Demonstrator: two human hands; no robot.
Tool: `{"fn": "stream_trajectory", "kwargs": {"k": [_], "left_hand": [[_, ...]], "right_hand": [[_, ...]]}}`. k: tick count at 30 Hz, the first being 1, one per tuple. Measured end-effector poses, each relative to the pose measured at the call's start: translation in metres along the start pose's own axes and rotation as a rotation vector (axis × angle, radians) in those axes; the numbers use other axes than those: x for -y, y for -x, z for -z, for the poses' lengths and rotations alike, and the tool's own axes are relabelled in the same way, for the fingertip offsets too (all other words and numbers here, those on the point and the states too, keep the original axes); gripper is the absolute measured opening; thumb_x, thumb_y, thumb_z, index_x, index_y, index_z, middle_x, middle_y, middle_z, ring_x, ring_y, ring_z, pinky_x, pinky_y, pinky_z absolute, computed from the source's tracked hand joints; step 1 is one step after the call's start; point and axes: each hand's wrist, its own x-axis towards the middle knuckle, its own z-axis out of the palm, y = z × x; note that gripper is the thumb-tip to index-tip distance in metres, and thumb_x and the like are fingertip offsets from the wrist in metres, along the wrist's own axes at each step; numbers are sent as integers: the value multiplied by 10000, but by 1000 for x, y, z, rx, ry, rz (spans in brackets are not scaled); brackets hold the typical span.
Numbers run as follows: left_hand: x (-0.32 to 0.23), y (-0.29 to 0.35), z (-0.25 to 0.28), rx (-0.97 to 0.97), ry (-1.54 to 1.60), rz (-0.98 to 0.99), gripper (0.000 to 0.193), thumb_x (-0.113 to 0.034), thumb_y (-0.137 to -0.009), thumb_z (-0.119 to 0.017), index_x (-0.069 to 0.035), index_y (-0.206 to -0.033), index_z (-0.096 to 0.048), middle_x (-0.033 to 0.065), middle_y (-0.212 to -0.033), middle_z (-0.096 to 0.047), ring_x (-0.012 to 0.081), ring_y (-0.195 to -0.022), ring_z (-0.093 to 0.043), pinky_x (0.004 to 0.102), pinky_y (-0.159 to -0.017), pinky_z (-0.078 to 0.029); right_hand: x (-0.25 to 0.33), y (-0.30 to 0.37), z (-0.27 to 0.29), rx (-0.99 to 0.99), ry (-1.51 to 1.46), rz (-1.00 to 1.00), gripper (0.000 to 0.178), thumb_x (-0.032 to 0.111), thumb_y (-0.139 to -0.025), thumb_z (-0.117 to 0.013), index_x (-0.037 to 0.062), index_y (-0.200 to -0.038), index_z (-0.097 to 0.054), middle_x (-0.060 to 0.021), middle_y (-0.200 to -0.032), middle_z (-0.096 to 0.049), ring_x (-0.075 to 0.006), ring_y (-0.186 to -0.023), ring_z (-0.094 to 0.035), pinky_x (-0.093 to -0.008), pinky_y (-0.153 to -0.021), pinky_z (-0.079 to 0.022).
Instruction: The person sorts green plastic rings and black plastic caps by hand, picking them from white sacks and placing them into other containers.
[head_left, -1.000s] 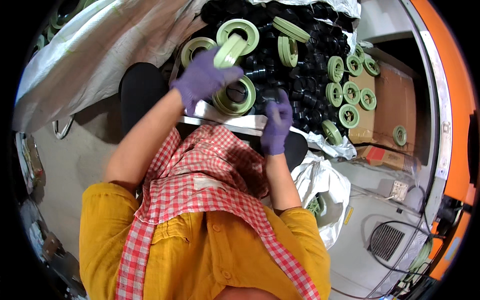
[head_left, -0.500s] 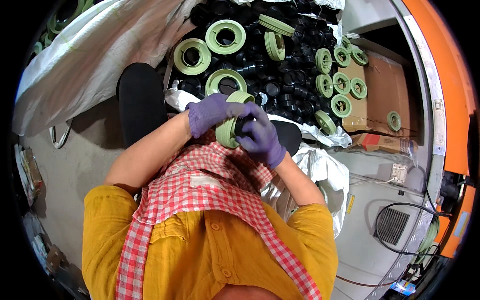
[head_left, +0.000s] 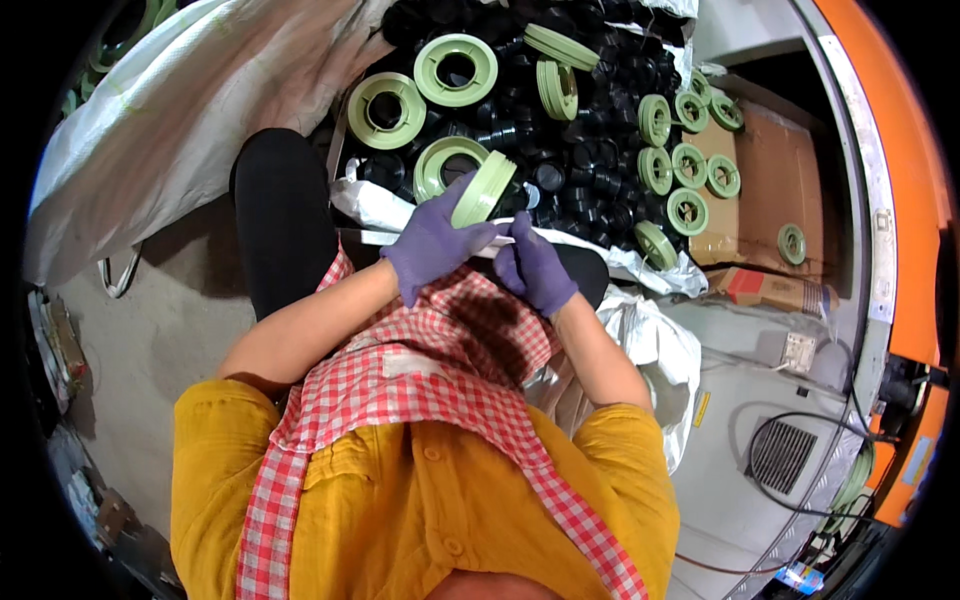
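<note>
My left hand (head_left: pixel 440 242), in a purple glove, grips a pale green ribbed plastic ring (head_left: pixel 484 190), tilted and seen side-on above my lap. Close by, my right hand (head_left: pixel 538 265), also gloved in purple, has its fingers drawn together near the left fingertips. Something thin and pale shows at its fingertips; whether it is held or only the white sheet behind, I cannot make out. Just beyond the held ring, another green ring (head_left: pixel 432 160) lies on a heap of black plastic parts (head_left: pixel 590 150).
Two green flanged rings (head_left: pixel 456 70) lie face up on the heap, others on edge. Several smaller green rings (head_left: pixel 688 212) sit at right by a cardboard sheet (head_left: pixel 780 180). A white woven sack (head_left: pixel 200 130) hangs at left; an orange machine part (head_left: pixel 905 250) stands far right.
The green ring has tipped over and moved up, away from my lap, in my left hand. My right hand has come off the ring and drawn slightly down and right.
</note>
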Motion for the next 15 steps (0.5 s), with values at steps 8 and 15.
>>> {"fn": "stream_trajectory", "kwargs": {"k": [8, 15], "left_hand": [[46, -58, 41, -421, -258, 119, 397, -222, -778, -617, -25, -1120, -569, 144, -1085, -592, 262, -983, -572, 343, -867, -446], [54, -127, 85, -210, -1288, 201, 398, -150, -741, -610, -92, -1124, -518, 134, -1147, -535, 302, -1096, -512, 405, -889, -429]], "right_hand": [[35, -97, 70, -769, 1022, 423, 475, 340, -770, -646, 43, -1127, -546, -158, -964, -626, -311, -923, -595, -374, -823, -454], [-4, -172, 114, -796, 1159, 239, 729, 251, -733, -670, 16, -1336, -333, -220, -1241, -505, -351, -1172, -483, -368, -991, -375]]}}
